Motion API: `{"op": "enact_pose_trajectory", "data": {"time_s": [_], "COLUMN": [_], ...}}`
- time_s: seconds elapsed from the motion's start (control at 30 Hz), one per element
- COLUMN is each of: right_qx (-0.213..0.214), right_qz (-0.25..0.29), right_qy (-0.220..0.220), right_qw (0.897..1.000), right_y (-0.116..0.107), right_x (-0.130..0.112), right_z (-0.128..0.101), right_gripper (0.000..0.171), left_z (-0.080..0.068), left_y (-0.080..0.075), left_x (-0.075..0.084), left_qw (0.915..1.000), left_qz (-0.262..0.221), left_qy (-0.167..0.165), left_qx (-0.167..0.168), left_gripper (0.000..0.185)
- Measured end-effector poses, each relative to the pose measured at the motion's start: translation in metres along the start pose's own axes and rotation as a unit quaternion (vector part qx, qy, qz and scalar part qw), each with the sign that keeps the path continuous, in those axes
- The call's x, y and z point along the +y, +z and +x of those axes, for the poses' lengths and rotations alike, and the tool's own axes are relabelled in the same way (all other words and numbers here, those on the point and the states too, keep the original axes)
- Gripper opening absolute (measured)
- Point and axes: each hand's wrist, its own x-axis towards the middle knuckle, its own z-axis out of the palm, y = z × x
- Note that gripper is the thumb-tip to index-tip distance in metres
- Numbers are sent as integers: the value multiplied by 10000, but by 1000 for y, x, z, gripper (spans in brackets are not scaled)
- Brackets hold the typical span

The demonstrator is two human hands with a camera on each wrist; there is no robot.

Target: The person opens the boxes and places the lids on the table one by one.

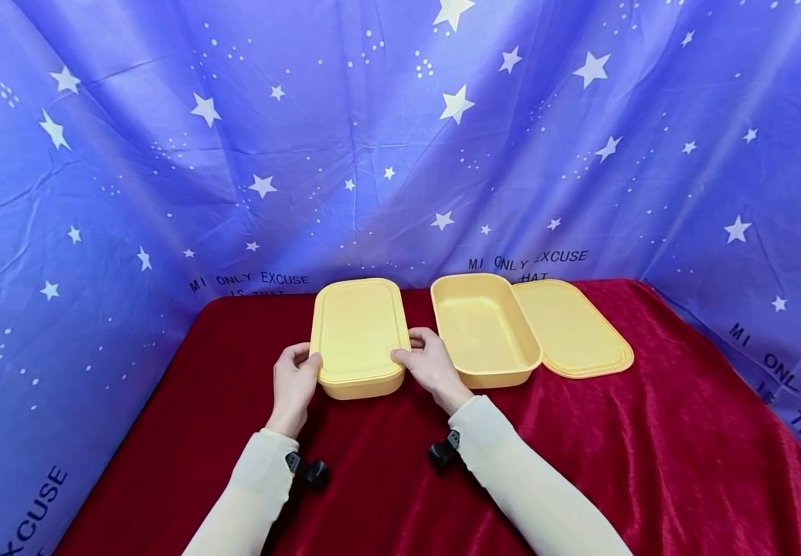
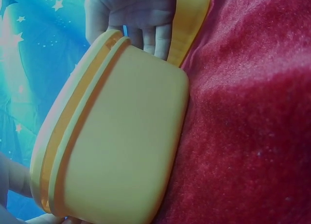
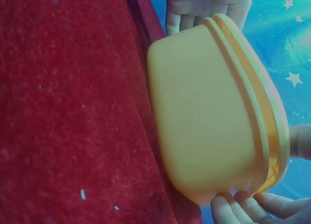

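Grips a yellow box [image 1: 365,387] from both sides, with a flat yellow lid [image 1: 360,330] on top. Curls the left hand [image 1: 293,382] round the left side, near the front, with thumb at the lid's edge and fingers against the side. Curls the right hand [image 1: 430,361] round the right side, also near the front, with thumb up on the lid's edge and fingers under the rim. Shows a darker orange band between lid and rim in both wrist views; cannot tell if pushed down tight. Rests low on the red cloth [image 1: 622,455], left of the middle and toward the back.

Just to the right, shows an open box [image 1: 487,332], also yellow, with the inside facing up. Has the right hand close beside it; cannot tell if touching. Farther right, shows a second lid [image 1: 581,328], lying flat, partly hidden by the open box.

At the back and sides, has a blue curtain [image 1: 358,116] with white stars and black letters. Wears pale sleeves [image 1: 546,486] and small black cameras [image 1: 315,472] at the wrists.
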Motion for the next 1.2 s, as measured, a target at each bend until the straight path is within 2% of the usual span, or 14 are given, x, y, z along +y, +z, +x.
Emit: {"op": "enact_pose_trajectory", "data": {"time_s": [0.5, 0.83, 1.2], "right_qx": [36, 214, 285], "right_qz": [-19, -206, -209], "right_qy": [46, -53, -11], "right_qw": [10000, 9995, 9994], "right_y": [-2, -2, -2], "right_x": [-1, 0, -2], "right_z": [1, 0, 0], "right_gripper": [51, 43, 42], "left_z": [-2, 0, -1], "left_y": [1, 1, 1], "left_x": [1, 1, 0], "left_qw": [10000, 10000, 9999], "left_qz": [23, 67, 101], "left_qy": [48, -2, 47], "left_qx": [-3, -46, -51], "left_gripper": [33, 33, 34]}}
